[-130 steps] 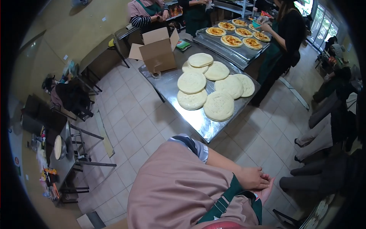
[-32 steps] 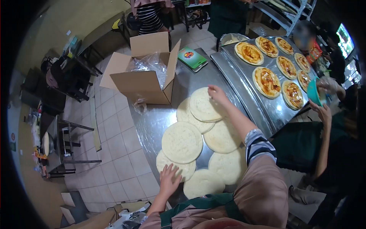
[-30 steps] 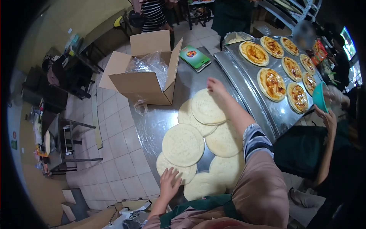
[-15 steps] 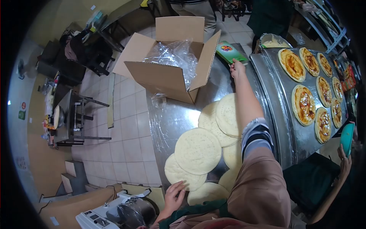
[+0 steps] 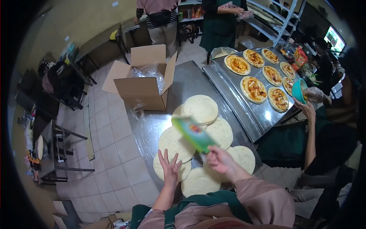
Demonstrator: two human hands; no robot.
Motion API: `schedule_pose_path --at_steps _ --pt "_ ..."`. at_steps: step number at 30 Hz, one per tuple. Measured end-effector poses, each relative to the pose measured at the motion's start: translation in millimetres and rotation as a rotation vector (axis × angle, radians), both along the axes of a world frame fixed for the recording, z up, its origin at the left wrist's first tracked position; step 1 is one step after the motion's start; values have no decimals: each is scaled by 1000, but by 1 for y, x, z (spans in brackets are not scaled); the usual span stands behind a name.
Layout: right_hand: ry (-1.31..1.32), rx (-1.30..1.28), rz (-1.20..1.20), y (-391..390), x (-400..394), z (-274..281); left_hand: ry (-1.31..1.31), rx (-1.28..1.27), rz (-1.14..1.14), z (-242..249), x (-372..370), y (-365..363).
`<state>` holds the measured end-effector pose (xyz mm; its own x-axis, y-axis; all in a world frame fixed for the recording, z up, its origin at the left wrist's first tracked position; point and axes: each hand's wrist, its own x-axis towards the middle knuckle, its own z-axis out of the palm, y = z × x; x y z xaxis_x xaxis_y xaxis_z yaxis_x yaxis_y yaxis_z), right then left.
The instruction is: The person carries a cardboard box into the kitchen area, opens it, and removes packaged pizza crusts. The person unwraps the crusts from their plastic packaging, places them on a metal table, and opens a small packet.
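Pinched by one end in my right hand (image 5: 220, 160) is a flat green printed packet (image 5: 190, 133), blurred, with a colourful picture on it. It overlaps the flat round dough bases in the middle of the steel table. My left hand (image 5: 169, 168) is raised with fingers spread, holding nothing, over a pale round base (image 5: 158, 168) at the table's near left. Several more bases lie around, some overlapping: one at the back (image 5: 201, 108), one in front (image 5: 201, 185) and one at right (image 5: 246, 158).
An open cardboard box (image 5: 141, 93) with clear plastic inside stands at the table's back left. On the right, a metal tray (image 5: 248, 114) bears several sauce-topped bases (image 5: 253, 89). Beside it a person's hands (image 5: 309, 107) hold a teal bowl (image 5: 298, 89). Two people stand at the back.
My right hand has drawn the green packet from the table's far side back over the bases. My left hand has lifted off a base and spread its fingers. The view has shifted.
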<state>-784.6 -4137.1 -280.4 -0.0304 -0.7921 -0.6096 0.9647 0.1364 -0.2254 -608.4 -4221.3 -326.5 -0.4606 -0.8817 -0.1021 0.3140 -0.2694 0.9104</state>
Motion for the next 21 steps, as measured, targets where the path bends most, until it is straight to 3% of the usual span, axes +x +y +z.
schedule_pose_path --at_steps 2,4,5,6,10,12,13,14,16,18,21 --pt "-218 -28 131 15 42 6 346 330 128 -5 3 0" --pt "-328 -76 232 24 77 8 436 223 4 5 16 -2" --pt "-441 -118 344 28 89 10 474 332 -13 12 23 1" --pt "-433 -130 341 32 97 15 509 443 -29 19 29 5" --pt "-110 -272 339 47 120 36 512 368 71 41 43 18" --pt "831 -443 190 54 136 46 527 380 74 47 47 18" --pt "1630 -576 -35 56 136 46 539 401 85 50 49 20" --pt "1626 -570 -36 58 134 47 533 405 84 53 51 23" --pt "2071 -466 375 61 129 49 544 505 82 66 46 33" --pt "2001 -348 498 56 132 37 545 518 107 84 42 52" --pt "2055 -513 743 48 126 23 460 486 26 83 37 66"
